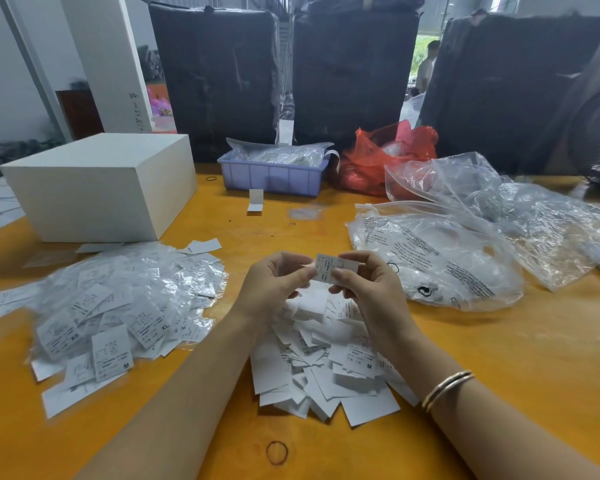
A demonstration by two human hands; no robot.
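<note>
Both hands are raised above the yellow table [499, 358] and together hold one small white printed label [328, 268]. My left hand [274, 285] pinches its left edge between thumb and fingers. My right hand [364, 282] pinches its right side, thumb in front. Under the hands lies a loose pile of white labels [323, 365], some marked M or S. To the left sits a heap of labels in small clear bags [118, 313], with XS, XL and M showing.
A white box [97, 185] stands at the back left. A blue plastic bin [274, 174] with bagged items sits behind, next to a red bag [385, 157]. Crumpled clear bags [447, 258] spread on the right. A rubber band [277, 452] lies near the front edge. Dark wrapped bales [350, 77] line the back.
</note>
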